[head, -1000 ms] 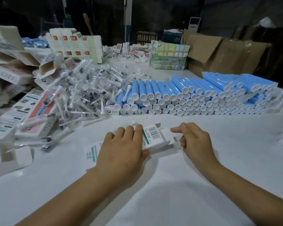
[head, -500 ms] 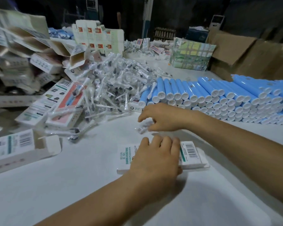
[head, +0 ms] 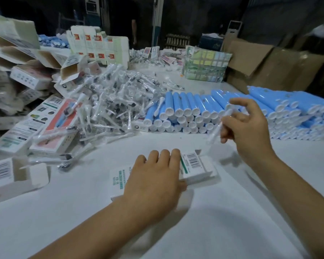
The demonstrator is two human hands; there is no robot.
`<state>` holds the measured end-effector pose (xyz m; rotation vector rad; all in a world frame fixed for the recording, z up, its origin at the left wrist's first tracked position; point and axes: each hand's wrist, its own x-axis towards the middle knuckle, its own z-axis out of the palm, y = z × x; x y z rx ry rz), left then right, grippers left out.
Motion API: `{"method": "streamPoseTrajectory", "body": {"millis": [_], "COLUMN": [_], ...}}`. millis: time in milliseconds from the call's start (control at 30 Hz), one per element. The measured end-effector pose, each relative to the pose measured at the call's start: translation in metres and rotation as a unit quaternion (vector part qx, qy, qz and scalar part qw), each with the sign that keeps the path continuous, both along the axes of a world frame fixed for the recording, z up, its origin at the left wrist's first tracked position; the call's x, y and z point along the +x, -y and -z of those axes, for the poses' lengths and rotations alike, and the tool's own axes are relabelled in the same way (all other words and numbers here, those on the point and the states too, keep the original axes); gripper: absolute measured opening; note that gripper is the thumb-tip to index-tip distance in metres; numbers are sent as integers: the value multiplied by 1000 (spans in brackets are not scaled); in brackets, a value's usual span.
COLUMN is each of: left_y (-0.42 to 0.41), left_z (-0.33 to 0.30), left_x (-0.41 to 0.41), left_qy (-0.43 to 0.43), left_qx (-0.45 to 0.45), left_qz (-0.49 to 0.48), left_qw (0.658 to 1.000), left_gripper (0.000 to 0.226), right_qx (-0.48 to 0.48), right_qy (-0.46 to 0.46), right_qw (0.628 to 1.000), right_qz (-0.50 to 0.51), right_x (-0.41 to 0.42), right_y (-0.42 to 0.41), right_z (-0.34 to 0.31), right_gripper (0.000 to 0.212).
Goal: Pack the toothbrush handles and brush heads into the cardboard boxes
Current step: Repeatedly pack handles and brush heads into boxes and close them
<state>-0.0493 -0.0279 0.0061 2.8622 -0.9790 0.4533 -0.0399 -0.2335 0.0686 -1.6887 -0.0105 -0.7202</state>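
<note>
A small white cardboard box [head: 195,166] with a barcode and green stripe lies flat on the white table, and my left hand [head: 153,182] rests on top of it with fingers laid over its middle. My right hand [head: 245,126] hovers above and to the right of the box, pinching a wrapped white brush head [head: 216,128] that hangs down from the fingers. Behind lies a heap of wrapped brush heads [head: 110,101], and to its right a stacked row of blue toothbrush handles [head: 204,111].
Printed boxes [head: 36,126], flat and folded, pile up along the left, with one open box [head: 13,176] at the near left edge. A green patterned carton [head: 206,66] and brown cartons [head: 269,66] stand at the back right. White table [head: 213,221] spreads in front.
My right hand has drawn back from the brush-head heap to the right, carrying one wrapped brush head. My left hand has stayed on the box.
</note>
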Motion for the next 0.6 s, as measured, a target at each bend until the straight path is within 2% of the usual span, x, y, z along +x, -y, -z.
{"method": "streamPoseTrajectory", "body": {"millis": [100, 200, 333, 433, 533, 600], "left_y": [0, 2, 4, 5, 8, 8], "left_z": [0, 1, 0, 1, 0, 0], "left_x": [0, 1, 0, -1, -1, -1], "left_qy": [13, 19, 23, 29, 29, 38], "left_qx": [1, 2, -12, -20, -29, -29], "left_qz": [-19, -30, -31, -32, -32, -31], "left_qw": [1000, 999, 999, 999, 999, 998], "left_gripper": [71, 72, 74, 74, 75, 75], "right_qx": [186, 265, 157, 130, 63, 49], "right_qy": [-30, -71, -111, -117, -127, -134], "right_qw": [981, 961, 979, 981, 986, 989], "right_qz": [44, 33, 69, 79, 86, 42], "right_x": [-23, -29, -25, -24, -27, -29], "right_y": [8, 0, -16, -28, -40, -45], "right_z": [21, 38, 49, 55, 58, 58], "right_gripper": [22, 16, 12, 13, 23, 29]}}
